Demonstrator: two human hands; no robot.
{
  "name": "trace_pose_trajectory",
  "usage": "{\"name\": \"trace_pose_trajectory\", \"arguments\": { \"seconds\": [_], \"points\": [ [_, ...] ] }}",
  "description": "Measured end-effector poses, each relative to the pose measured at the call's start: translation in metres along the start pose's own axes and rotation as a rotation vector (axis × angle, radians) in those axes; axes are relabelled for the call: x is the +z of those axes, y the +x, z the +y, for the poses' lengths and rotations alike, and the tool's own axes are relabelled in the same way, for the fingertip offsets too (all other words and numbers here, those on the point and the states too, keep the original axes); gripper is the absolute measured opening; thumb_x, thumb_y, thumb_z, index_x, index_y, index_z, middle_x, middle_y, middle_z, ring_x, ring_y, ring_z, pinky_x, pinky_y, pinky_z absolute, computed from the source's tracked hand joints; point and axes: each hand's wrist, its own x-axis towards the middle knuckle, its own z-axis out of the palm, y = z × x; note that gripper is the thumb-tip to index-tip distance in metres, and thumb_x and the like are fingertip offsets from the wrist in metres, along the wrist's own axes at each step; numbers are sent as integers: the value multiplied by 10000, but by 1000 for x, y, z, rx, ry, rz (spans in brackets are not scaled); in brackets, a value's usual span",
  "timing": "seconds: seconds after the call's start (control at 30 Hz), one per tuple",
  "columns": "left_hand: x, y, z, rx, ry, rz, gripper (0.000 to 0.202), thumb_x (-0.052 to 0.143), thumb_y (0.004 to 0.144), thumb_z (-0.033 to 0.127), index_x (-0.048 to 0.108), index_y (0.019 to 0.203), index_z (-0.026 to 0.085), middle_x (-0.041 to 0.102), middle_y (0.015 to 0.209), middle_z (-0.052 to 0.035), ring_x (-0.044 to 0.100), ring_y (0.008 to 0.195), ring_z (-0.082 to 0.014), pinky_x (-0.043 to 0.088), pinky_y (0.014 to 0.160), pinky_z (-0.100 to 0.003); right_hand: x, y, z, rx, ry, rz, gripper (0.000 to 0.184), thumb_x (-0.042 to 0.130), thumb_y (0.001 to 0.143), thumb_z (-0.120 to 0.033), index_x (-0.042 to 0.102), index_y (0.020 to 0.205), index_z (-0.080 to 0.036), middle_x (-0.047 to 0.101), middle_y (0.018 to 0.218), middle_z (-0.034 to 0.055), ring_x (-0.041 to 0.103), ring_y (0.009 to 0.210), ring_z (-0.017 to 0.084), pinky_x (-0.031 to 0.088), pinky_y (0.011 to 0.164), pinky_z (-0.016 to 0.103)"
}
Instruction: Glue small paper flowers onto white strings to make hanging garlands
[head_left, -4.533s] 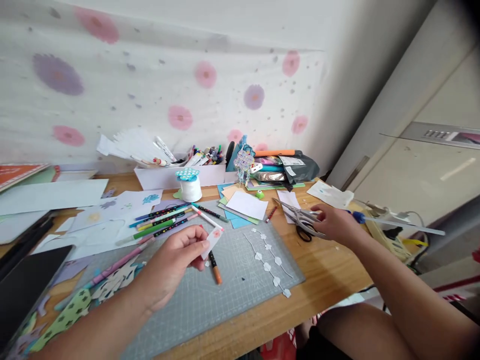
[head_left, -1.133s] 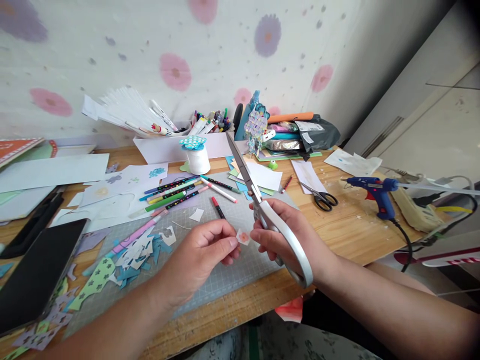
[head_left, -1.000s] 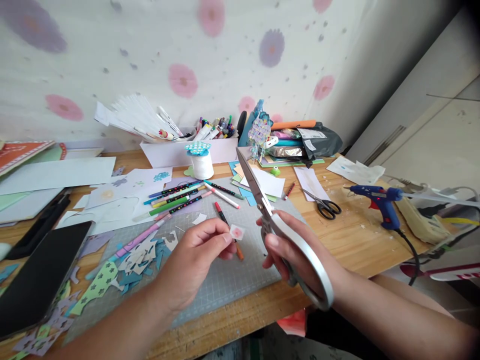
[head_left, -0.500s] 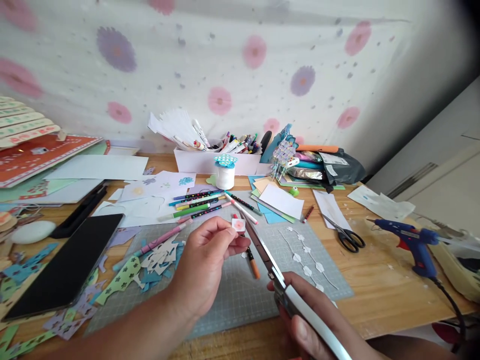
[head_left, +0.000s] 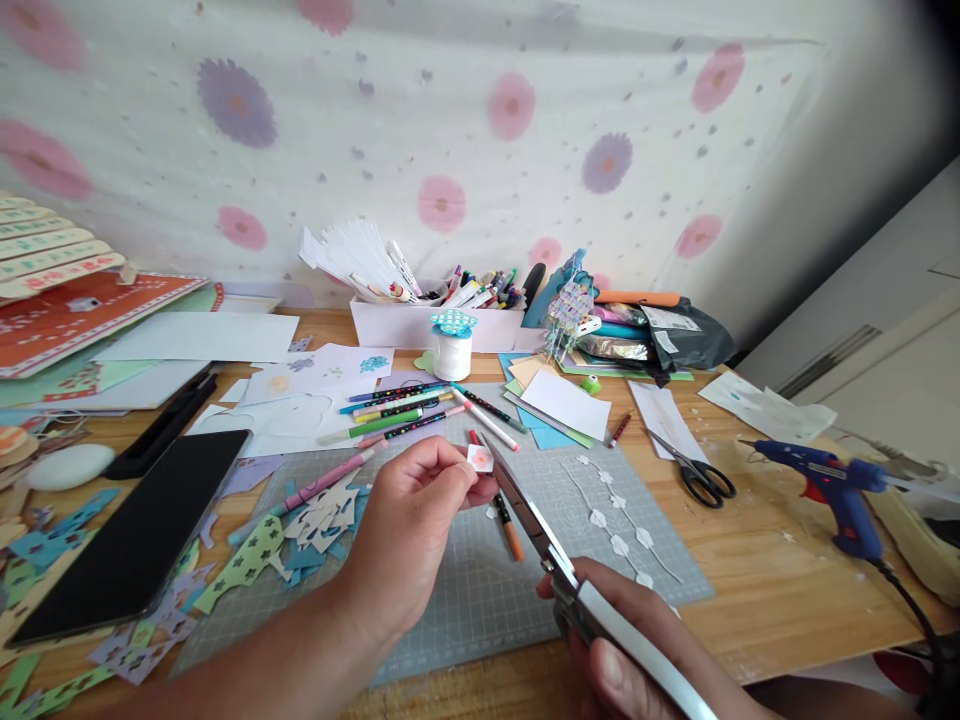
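Observation:
My left hand pinches a small white piece of paper with a pinkish-orange flower drawn on it. In my right hand is a pair of scissors with white handles. Their blades point up and away, the tips close beside the right edge of the paper. Below both hands spreads a grey cutting mat. A marker with an orange end lies on the mat behind the blades. Right of the scissors rest strings of small white paper flowers.
Several markers lie behind my hands. Paper scraps and a black phone are at left. Black-handled scissors and a blue glue gun lie at right. A white spool stands before the pen box.
The paper has tilted slightly in my left fingers and sits a touch further right. The scissors remain beside it, nearly unmoved. The whole view has shifted slightly.

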Motion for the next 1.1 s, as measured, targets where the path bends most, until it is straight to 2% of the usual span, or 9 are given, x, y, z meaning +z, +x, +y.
{"name": "trace_pose_trajectory", "arguments": {
  "seconds": [0.33,0.57,0.67,0.77,0.93,1.1],
  "points": [
    [-2,1,-3,15,46,-31,203,607,791,209,548,600,174,604,693,18,585,752,-148,489,776,-312,-2,4,-4,53,95,-51,571,412,855,-647,591,1162,-200,536,667,36,518,605,174,471,562,269],
    [-1,1,-3,21,31,-23,197,626,776,226,564,600,166,610,758,3,592,759,-149,497,760,-301,-2,4,-1,97,116,-122,649,359,864,-675,527,1210,-152,525,766,48,490,630,144,451,597,259],
    [0,1,-2,22,31,-23,196,629,771,229,571,595,166,612,762,4,597,748,-147,501,751,-297,-1,2,0,80,97,-83,640,371,867,-665,522,1220,-152,529,756,44,501,641,148,466,645,276],
    [0,2,-1,15,32,-14,192,633,762,224,580,587,167,620,744,3,601,742,-148,507,744,-295,-3,1,0,58,86,-51,612,374,877,-642,534,1223,-164,543,744,45,513,630,153,479,628,277],
    [-1,3,1,11,18,-11,188,668,743,253,609,586,167,636,731,-5,603,733,-155,527,730,-309,-9,-1,-1,4,-4,5,509,457,874,-571,590,1185,-191,605,816,77,566,733,197,517,707,312],
    [-4,4,3,36,49,-29,169,659,755,245,623,611,164,622,697,-3,597,710,-152,529,706,-302,-13,-3,-2,26,-10,-23,526,466,871,-576,576,1215,-193,636,926,102,599,810,212,528,746,321]
  ]
}}
